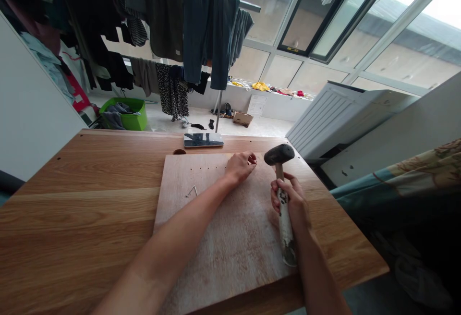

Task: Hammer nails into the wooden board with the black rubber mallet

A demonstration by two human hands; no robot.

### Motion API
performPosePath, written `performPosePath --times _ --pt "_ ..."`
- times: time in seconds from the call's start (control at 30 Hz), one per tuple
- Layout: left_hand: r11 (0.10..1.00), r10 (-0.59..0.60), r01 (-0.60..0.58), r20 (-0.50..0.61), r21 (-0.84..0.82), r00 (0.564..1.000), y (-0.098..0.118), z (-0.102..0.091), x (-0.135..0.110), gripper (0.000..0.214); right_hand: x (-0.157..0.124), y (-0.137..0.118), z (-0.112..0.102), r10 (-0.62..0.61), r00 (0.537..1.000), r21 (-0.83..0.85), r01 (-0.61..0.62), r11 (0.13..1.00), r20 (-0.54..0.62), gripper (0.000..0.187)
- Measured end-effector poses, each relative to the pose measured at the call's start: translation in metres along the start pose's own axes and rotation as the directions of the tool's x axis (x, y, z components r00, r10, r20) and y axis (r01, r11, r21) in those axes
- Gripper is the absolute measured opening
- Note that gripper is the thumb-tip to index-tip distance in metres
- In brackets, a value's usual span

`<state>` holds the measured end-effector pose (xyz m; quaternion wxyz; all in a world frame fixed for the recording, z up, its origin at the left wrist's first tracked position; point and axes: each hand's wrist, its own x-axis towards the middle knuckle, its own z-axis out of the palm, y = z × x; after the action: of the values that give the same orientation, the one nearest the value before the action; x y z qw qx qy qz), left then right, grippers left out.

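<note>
Oak-toned wood makes up the table [72, 199], and on it lies a paler board [230, 238], scuffed and whitish in the middle. Toward the board's left side two loose nails [192, 191] lie flat, crossed at one end and well clear of both hands. Along the far edge runs a short row of small dark dots [203, 167] — nails already driven or holes made for them; which, I cannot tell at this size. Next along, the left hand [240, 165] rests at the end of that row, its fingers curled nearly closed with the tips pinched together at the board surface, apparently steadying a nail, though the nail itself is too small to make out. Just beside it to the right hangs the dark head of a hammer [280, 154], raised a little above the board and near the pinched fingertips. The right hand [290, 203] is wrapped fully around the pale handle, fingers closed tight, gripping about midway up. Judging from this, the row is part-made: several points stand done, one is being set at its right end, and the two spare nails remain unused. Beyond the board, a phone [203, 139] lies near the table's far edge — untouched.
</note>
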<state>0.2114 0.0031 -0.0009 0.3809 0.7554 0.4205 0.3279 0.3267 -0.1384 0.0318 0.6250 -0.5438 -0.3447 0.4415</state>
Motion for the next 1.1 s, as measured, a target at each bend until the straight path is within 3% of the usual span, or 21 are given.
performPosePath --times 0.2,0.9,1.1 --pt "0.999 0.010 -0.011 0.008 0.033 1.000 0.0029 -0.0021 -0.0015 0.018 0.0007 0.0057 -0.0038 0.025 1.000 -0.064 -0.025 0.998 -0.004 0.043" --pt "0.997 0.018 -0.019 0.010 0.070 1.000 0.0026 -0.0006 -0.0022 0.019 -0.0030 0.0009 0.0003 -0.007 1.000 0.005 0.007 1.000 0.003 0.040" --pt "0.998 0.023 -0.024 0.013 0.065 1.000 0.0021 -0.0005 -0.0026 0.028 -0.0022 0.0028 0.0002 0.023 1.000 -0.023 -0.022 0.999 0.019 0.045"
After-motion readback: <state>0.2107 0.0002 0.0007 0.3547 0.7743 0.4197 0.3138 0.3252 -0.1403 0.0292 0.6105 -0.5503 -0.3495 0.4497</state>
